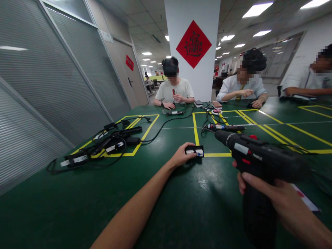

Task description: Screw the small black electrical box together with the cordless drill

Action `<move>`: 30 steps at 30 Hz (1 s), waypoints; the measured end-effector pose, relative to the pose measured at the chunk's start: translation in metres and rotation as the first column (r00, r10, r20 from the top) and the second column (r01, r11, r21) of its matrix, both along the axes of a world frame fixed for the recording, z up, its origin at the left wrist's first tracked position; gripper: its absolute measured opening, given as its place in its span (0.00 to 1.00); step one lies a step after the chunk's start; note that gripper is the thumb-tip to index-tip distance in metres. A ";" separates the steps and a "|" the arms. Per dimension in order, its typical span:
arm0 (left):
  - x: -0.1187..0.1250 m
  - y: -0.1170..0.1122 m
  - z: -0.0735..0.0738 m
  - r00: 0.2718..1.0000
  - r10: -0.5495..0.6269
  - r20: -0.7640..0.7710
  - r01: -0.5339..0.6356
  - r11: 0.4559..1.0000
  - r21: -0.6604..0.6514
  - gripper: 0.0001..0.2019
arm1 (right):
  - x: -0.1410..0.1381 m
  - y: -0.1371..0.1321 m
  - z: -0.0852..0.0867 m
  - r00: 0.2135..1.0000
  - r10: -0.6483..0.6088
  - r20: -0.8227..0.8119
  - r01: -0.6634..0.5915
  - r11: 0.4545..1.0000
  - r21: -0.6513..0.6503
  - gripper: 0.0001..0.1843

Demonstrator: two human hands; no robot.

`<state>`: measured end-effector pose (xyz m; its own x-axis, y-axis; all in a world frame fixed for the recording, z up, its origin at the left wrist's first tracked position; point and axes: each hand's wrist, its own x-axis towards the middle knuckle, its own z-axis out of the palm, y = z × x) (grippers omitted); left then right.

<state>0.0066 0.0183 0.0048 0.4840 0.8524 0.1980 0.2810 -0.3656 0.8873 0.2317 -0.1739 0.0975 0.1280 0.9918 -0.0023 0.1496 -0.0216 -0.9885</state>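
My left hand (182, 156) reaches out over the green table (166, 200) and pinches a small black box (195, 150) with white labels, which rests on the table next to a yellow line. My right hand (282, 200) is wrapped round the grip of a black electric screwdriver (259, 157) with red details. The tool is held above the table, its nose pointing left and away, just right of the small box.
A tangle of black adapters and cables (109, 145) lies at the left inside a yellow marked field. Another screwdriver (225, 127) lies further back. Three people sit at the far side: one (174, 90), a second (245, 88), a third (311, 81). A white pillar (193, 52) stands behind.
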 end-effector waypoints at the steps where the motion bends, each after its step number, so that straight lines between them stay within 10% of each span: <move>1: 0.000 0.000 0.001 1.000 0.001 0.002 -0.001 1.000 0.002 0.25 | 0.000 0.005 -0.002 0.998 0.019 -0.062 -0.019 1.000 -0.004 0.16; 7: 0.000 0.000 0.001 1.000 0.001 0.013 -0.001 1.000 0.004 0.25 | 0.001 0.019 -0.010 0.949 0.134 -0.285 -0.116 0.990 0.080 0.14; 17: -0.002 -0.001 0.003 0.989 0.039 0.142 -0.035 0.999 -0.033 0.22 | 0.006 0.009 -0.018 0.855 -0.012 -0.519 -0.058 0.991 -0.117 0.20; 25: -0.013 0.011 -0.002 0.792 0.512 0.333 -0.571 0.814 0.106 0.18 | -0.009 0.014 -0.023 0.955 -0.079 -0.286 0.034 0.987 -0.158 0.22; 30: -0.016 0.022 -0.007 0.772 0.567 0.288 -0.599 0.800 0.030 0.22 | -0.011 0.017 -0.026 0.992 -0.108 -0.058 0.103 0.992 -0.078 0.22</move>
<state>-0.0094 0.0400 -0.0023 -0.1789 0.9178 0.3545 0.2467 -0.3070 0.9192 0.2207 -0.1565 0.0717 0.2288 0.9696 -0.0870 0.0808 -0.1080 -0.9909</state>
